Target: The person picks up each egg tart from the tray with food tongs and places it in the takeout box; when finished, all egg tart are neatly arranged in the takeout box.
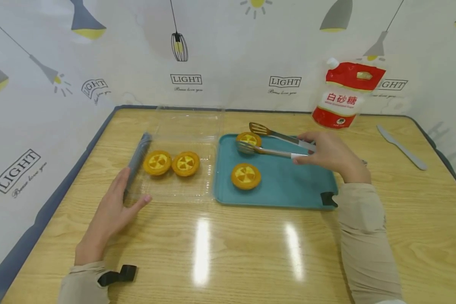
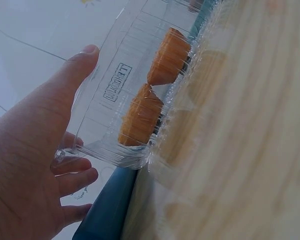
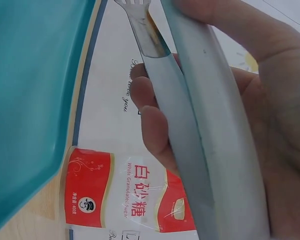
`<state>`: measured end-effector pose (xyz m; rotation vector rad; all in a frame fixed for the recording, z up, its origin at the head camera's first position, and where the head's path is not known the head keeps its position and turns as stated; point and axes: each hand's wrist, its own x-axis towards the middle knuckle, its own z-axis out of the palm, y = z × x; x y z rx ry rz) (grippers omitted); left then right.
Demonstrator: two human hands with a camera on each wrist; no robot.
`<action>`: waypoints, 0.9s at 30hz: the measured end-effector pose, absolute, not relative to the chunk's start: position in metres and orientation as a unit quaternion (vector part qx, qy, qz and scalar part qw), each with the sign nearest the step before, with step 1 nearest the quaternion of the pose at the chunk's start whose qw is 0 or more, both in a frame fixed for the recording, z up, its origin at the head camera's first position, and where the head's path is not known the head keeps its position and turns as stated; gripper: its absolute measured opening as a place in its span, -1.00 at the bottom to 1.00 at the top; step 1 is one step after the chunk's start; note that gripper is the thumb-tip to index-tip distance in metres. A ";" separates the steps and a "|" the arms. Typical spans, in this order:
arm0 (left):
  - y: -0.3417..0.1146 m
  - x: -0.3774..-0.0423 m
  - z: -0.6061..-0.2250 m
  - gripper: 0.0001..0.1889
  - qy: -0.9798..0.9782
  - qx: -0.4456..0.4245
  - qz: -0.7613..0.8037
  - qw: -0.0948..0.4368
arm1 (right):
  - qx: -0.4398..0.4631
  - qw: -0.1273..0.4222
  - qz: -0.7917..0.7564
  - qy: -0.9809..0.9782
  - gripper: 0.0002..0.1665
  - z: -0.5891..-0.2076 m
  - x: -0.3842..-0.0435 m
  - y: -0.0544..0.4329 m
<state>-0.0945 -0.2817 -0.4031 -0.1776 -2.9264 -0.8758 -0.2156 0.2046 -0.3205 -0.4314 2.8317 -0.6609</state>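
Note:
My right hand [image 1: 327, 154] holds a pair of metal tongs [image 1: 277, 153] by the grey-white handles [image 3: 225, 125]. Spread apart, the tongs' slotted heads lie either side of an egg tart [image 1: 248, 137] at the back left of a teal tray [image 1: 289, 188]. A second tart [image 1: 245, 176] sits nearer the tray's front. To the left, a clear plastic box [image 1: 175, 192] with its lid raised contains two tarts [image 1: 157, 162] side by side. My left hand [image 1: 112, 209] is at the box's left side, thumb and fingers extended; the left wrist view shows its fingers [image 2: 77, 182] by the box edge.
Behind the tray at right stands a red and white bag of sugar [image 1: 340, 99]. A grey-white knife [image 1: 403, 147] lies at the table's right. Patterned cloth [image 1: 228, 55] walls the back and sides. A black strap [image 1: 118, 275] hangs off the left sleeve.

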 end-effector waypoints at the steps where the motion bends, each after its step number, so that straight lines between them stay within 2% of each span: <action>1: -0.281 -0.094 -0.403 -0.02 -0.956 -0.058 -0.285 0.040 | -0.144 0.102 -0.222 0.959 -0.13 -0.321 -0.216 0.205; 27: -0.280 -0.093 -0.401 -0.01 -0.957 -0.060 -0.281 0.041 | -0.157 0.127 -0.208 0.957 -0.15 -0.332 -0.222 0.205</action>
